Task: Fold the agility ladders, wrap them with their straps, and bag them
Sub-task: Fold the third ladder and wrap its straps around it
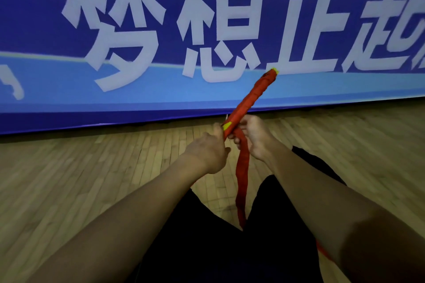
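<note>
A folded agility ladder (pixel 251 96) is a long bundle wound in red strap, with yellow rung ends showing at both tips. It points up and to the right in front of me. My left hand (pixel 208 149) grips its lower end, where a yellow patch shows. My right hand (pixel 254 136) holds the bundle just beside it, where the loose red strap (pixel 242 177) leaves the winding. The strap hangs down between my legs and trails off to the lower right.
A big blue banner (pixel 161 99) with white characters stands close ahead, its bottom edge on the wooden floor (pixel 92 167). My legs in dark trousers (pixel 207 236) lie stretched out below my arms.
</note>
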Available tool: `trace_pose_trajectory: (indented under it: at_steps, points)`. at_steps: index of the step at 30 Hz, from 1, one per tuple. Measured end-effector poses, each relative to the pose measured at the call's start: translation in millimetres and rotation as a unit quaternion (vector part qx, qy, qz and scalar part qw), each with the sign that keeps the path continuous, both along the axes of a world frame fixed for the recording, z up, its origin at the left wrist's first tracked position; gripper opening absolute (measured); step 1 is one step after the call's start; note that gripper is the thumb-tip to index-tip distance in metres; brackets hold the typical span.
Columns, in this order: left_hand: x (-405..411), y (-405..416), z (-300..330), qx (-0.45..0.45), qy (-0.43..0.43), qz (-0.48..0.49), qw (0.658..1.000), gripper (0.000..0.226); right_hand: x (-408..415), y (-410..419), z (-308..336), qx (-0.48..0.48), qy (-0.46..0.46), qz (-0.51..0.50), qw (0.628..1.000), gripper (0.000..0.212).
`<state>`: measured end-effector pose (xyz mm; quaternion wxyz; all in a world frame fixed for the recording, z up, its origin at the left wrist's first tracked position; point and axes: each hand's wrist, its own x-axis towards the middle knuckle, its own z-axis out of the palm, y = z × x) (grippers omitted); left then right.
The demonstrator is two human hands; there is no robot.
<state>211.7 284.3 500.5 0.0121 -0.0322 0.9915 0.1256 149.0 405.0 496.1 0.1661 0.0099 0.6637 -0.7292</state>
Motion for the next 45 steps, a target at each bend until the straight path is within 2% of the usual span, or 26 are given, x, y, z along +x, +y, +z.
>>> trace_pose_trajectory:
  at_steps: [4,6,7,9,11,12,13,15,17,18,20,21,23,25,27,29,31,32,33,34,36,38,40,42,44,45]
  points:
    - [1,0,8,0.019,-0.038,-0.04,0.998,0.072,-3,3,-10,-0.026,0.015,0.011,0.999,0.039]
    - [2,-6,16,0.114,0.004,-0.045,0.993,0.059,-4,6,-13,-0.045,0.029,0.022,0.998,0.034]
    - [-1,-13,20,0.213,0.005,-0.024,0.977,0.052,-4,7,-13,-0.074,0.033,0.034,0.996,0.031]
    - [0,-24,24,0.461,-0.119,0.011,0.879,0.046,-2,11,-11,-0.131,0.035,0.052,0.989,0.031]
    - [5,-29,21,0.596,-0.232,-0.015,0.768,0.039,-2,12,-9,-0.117,0.055,0.068,0.989,0.035]
    - [7,-30,18,0.627,-0.231,-0.026,0.744,0.033,-1,12,-7,-0.075,0.068,0.073,0.992,0.037]
    - [5,-29,15,0.633,-0.206,-0.028,0.746,0.027,-1,12,-5,-0.023,0.075,0.074,0.994,0.039]
    - [1,-27,14,0.55,-0.133,-0.016,0.824,0.018,1,13,-3,0.065,0.067,0.078,0.993,0.044]
    - [-2,-20,19,0.341,-0.064,-0.024,0.938,0.013,4,11,-2,0.09,0.033,0.076,0.992,0.051]
    - [-1,-14,18,0.214,-0.029,-0.032,0.976,0.016,5,6,-3,0.093,0.017,0.067,0.993,0.053]
    - [3,-2,8,-0.02,0.044,-0.052,0.997,0.038,4,-2,-6,0.084,-0.002,0.033,0.996,0.048]
    - [3,0,2,-0.072,0.067,-0.079,0.992,0.049,3,-4,-9,0.067,-0.011,0.019,0.998,0.042]
    - [-1,-7,-2,-0.021,0.044,-0.144,0.988,0.053,3,-4,-16,0.027,-0.023,0.005,0.999,0.031]
    - [-7,-21,4,0.192,-0.01,-0.145,0.971,0.043,2,2,-22,-0.004,-0.005,-0.01,1.0,0.024]
    - [-5,-29,12,0.395,-0.142,-0.059,0.905,0.045,2,6,-24,-0.047,0.012,-0.024,0.999,0.025]
    - [5,-29,13,0.507,-0.26,-0.027,0.821,0.041,2,6,-20,-0.102,0.025,-0.021,0.994,0.027]
    - [10,-26,10,0.569,-0.242,-0.025,0.786,0.027,1,5,-17,-0.091,0.034,-0.023,0.995,0.03]
    - [9,-22,11,0.567,-0.202,-0.018,0.798,0.022,1,5,-16,-0.058,0.038,-0.029,0.997,0.033]
    - [5,-20,9,0.53,-0.153,-0.01,0.834,0.019,0,6,-16,-0.018,0.039,-0.034,0.998,0.036]
    - [-1,-17,8,0.452,-0.106,-0.003,0.886,0.017,0,6,-16,0.022,0.038,-0.033,0.999,0.041]
    - [-10,-12,4,0.184,-0.007,-0.004,0.983,0.019,-1,3,-12,0.077,0.022,-0.02,0.997,0.053]
    - [-7,-8,-5,-0.045,0.067,-0.016,0.997,0.029,0,-2,-6,0.082,-0.001,-0.015,0.997,0.057]
    - [-2,-8,-15,-0.118,0.102,-0.062,0.986,0.05,-1,-6,-5,0.065,-0.006,-0.036,0.997,0.045]
    - [2,-13,-14,-0.058,0.064,-0.102,0.991,0.062,-1,-6,-13,0.036,-0.002,-0.066,0.997,0.026]
    - [-2,-21,-5,0.179,-0.002,-0.083,0.98,0.055,-1,-3,-21,-0.031,0.003,-0.069,0.997,0.017]
    - [-5,-25,-1,0.305,-0.048,-0.054,0.95,0.052,0,-2,-23,-0.07,0.008,-0.06,0.996,0.017]
